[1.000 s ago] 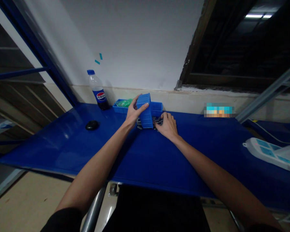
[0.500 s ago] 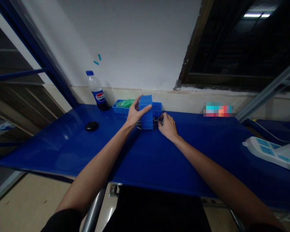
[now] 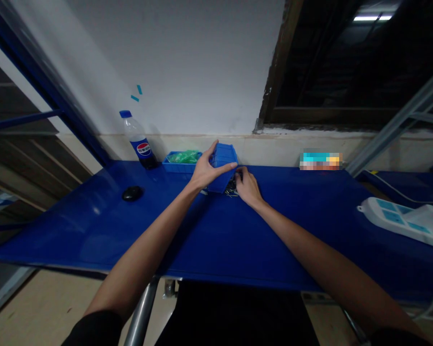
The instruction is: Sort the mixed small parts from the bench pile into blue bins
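Our left hand (image 3: 204, 172) clamps the blue bin (image 3: 223, 168), thumb across its near face, fingers over the top edge; that grip holds it tipped on the table (image 3: 216, 240). Just right of the thumb lie small dark parts (image 3: 230, 191). Our right hand (image 3: 248, 186) rests curled on them, and we cannot tell whether it pinches any. Beyond the left fingertips sits a second bin (image 3: 176, 167), then a bottle (image 3: 137, 142).

You've a bright blue bin (image 3: 222, 166) on a deep blue counter (image 3: 216, 230); left of the bin: green contents (image 3: 184, 156), blue-capped, blue-labelled bottle (image 3: 137, 142), black mouse (image 3: 132, 193).
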Available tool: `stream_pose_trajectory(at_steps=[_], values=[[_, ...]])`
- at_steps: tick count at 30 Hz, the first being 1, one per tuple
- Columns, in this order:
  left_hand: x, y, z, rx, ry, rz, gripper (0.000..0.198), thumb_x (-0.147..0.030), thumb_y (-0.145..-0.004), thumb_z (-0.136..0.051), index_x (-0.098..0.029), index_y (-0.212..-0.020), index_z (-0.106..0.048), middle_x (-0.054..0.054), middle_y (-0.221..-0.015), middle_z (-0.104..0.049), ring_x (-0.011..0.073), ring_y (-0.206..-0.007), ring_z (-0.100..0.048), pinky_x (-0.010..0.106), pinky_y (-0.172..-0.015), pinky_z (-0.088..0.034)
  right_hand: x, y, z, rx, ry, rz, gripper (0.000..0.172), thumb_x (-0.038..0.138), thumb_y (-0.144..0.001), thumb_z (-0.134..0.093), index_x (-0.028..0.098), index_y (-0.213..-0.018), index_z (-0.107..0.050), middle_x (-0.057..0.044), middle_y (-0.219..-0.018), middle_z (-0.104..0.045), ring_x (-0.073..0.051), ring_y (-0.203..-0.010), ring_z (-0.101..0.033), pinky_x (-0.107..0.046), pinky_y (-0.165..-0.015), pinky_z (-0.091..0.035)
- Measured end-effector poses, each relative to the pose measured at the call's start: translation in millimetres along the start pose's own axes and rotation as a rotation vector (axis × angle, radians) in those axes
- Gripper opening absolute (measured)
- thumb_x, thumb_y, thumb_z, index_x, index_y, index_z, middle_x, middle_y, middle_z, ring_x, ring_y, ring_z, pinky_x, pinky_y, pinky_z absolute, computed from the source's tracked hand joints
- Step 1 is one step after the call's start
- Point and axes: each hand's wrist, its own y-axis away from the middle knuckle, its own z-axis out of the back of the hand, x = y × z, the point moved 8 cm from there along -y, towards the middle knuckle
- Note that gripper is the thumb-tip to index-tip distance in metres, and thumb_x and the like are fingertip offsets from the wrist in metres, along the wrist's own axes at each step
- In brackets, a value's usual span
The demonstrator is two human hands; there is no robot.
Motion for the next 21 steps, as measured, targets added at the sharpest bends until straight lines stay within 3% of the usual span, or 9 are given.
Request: stream_pose_trajectory(at_steps=[5,9,12,15,18,21], values=[[-2.3,-8.3,-10.4,0.013,-0.104,-0.048,0.101,-0.053,-0.066,-0.090,-0.023,-0.153,-0.049,0.018,-0.148,-0.057,0.0396,-0.135,-0.054,0.059,-0.114,-0.041,1.3,1.9,5.3,-0.021,-0.056,-0.021,0.025,0.020,-0.099,-0.039,0.020,-0.116,-0.057,-0.013,-0.109,-0.074,-0.030,-0.105,-0.068,-0.042,-0.093,-0.050],[-9.8,-16.0,-16.1,0.009,-0.246,-0.046,0.103,-0.059,-0.065,-0.089,-0.021,-0.153,-0.050,0.019,-0.145,-0.058,0.0404,-0.133,-0.055,0.058,-0.115,-0.039,0.2,4.4,21.5,-0.109,-0.216,-0.017,0.029,0.015,-0.084,-0.052,0.022,-0.111,-0.060,-0.010,-0.109,-0.072,-0.030,-0.106,-0.065,-0.044,-0.093,-0.050],[-15.5,-23.1,-22.2,0.019,-0.358,-0.018,0.104,-0.063,-0.065,-0.087,-0.023,-0.154,-0.048,0.017,-0.139,-0.061,0.0392,-0.130,-0.056,0.057,-0.114,-0.040,10.2,4.9,16.9,0.046,-0.622,0.052,0.027,0.023,-0.077,-0.068,0.024,-0.103,-0.061,-0.004,-0.088,-0.070,-0.025,-0.080,-0.065,-0.039,-0.074,-0.053],[-17.8,-27.9,-29.2,0.034,-0.416,0.006,0.107,-0.067,-0.066,-0.085,-0.023,-0.155,-0.046,0.017,-0.136,-0.061,0.0390,-0.128,-0.057,0.057,-0.112,-0.041,22.1,6.0,8.4,0.212,-1.006,0.012,0.026,0.040,-0.078,-0.078,0.024,-0.092,-0.063,0.001,-0.070,-0.066,-0.019,-0.060,-0.060,-0.034,-0.061,-0.048],[-25.1,-27.6,-31.1,0.015,-0.394,-0.052,0.104,-0.070,-0.069,-0.081,-0.025,-0.155,-0.045,0.017,-0.136,-0.060,0.0382,-0.129,-0.056,0.056,-0.110,-0.042,25.7,4.9,7.0,0.239,-1.186,-0.091,0.038,0.052,-0.074,-0.084,0.023,-0.086,-0.064,0.002,-0.062,-0.065,-0.017,-0.056,-0.062,-0.031,-0.056,-0.047],[-38.3,-21.0,-18.8,-0.086,-0.338,-0.181,0.077,-0.067,-0.086,-0.068,-0.029,-0.151,-0.051,0.014,-0.140,-0.059,0.0319,-0.129,-0.056,0.050,-0.107,-0.046,22.7,2.2,12.2,0.230,-1.317,-0.181,0.041,0.050,-0.070,-0.089,0.022,-0.088,-0.065,0.002,-0.067,-0.067,-0.015,-0.060,-0.064,-0.028,-0.057,-0.049]])
